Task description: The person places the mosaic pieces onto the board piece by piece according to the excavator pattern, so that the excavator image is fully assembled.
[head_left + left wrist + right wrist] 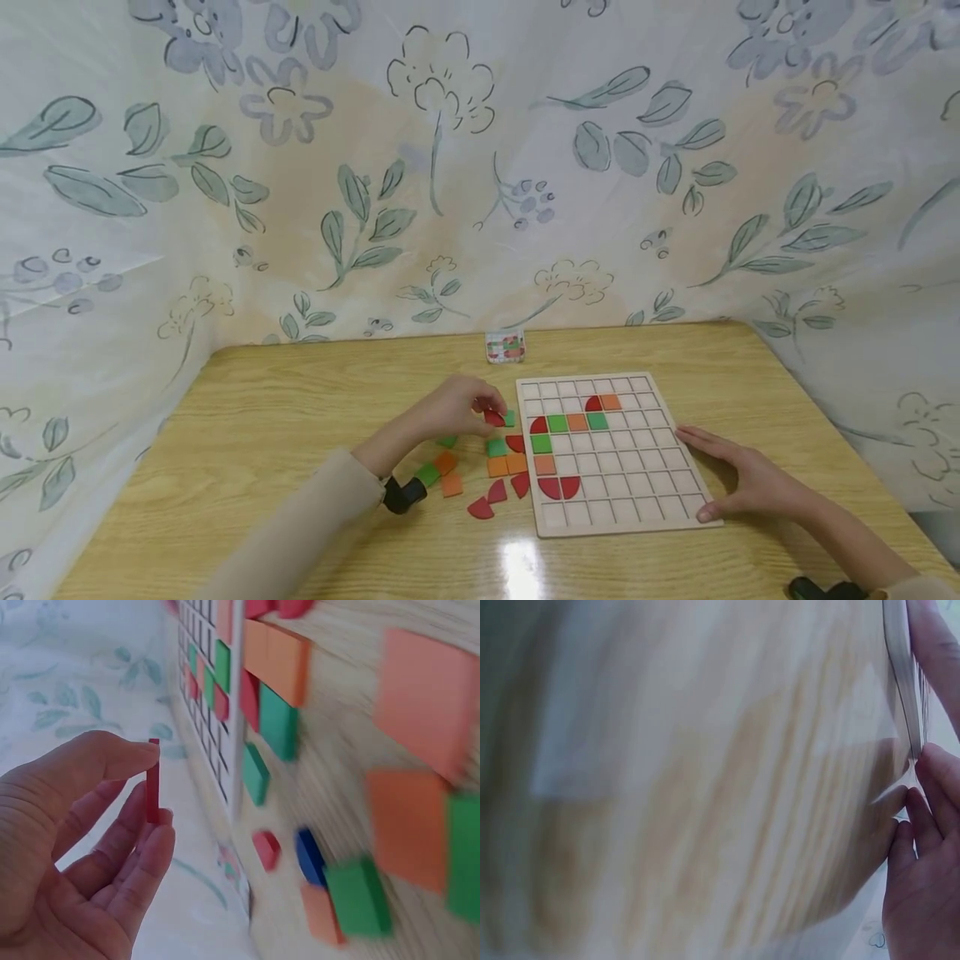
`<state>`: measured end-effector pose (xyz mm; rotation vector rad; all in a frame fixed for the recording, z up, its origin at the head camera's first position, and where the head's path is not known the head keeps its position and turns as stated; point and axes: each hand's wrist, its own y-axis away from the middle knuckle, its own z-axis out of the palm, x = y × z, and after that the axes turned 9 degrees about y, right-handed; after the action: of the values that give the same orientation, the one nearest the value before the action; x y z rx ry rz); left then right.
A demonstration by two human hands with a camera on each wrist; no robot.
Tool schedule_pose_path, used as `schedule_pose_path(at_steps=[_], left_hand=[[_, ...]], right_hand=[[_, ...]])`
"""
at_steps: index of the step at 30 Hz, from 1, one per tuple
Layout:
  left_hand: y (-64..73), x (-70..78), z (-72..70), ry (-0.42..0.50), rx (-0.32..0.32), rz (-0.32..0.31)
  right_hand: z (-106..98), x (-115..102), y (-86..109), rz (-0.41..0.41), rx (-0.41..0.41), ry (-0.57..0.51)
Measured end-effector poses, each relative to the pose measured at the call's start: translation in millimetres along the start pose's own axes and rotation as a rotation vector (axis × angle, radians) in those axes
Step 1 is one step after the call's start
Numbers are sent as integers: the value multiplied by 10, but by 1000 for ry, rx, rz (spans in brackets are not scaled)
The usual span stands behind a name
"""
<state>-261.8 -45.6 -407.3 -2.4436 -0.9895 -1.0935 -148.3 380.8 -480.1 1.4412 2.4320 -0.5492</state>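
Note:
My left hand [459,407] pinches a thin red quarter-circle tile [153,784] between thumb and fingertips, raised over the table just left of a pale wooden grid board [637,487]. On the board lie red, green and orange tiles, such as a green square tile [557,424] and a red quarter-circle tile [549,487]. My right hand [757,482] rests along the board's right edge, fingers extended and thumb on the near corner. In the right wrist view, fingers [934,825] touch the board's edge.
Loose tiles lie left of the board, including an orange square tile [498,466], a red quarter-circle tile [481,507] and a blue tile [309,856]. A small card [505,347] with a colored pattern stands at the table's back edge, before a floral cloth [480,183].

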Motion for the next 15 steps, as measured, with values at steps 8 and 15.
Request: schedule_pose_path(at_steps=[8,15], left_hand=[[-441,208,290,61,-18,13],[-836,445,586,58,-9,31]], right_hand=[[-5,-15,10,0,7,4],[-21,-30,4,8,-7,-17]])
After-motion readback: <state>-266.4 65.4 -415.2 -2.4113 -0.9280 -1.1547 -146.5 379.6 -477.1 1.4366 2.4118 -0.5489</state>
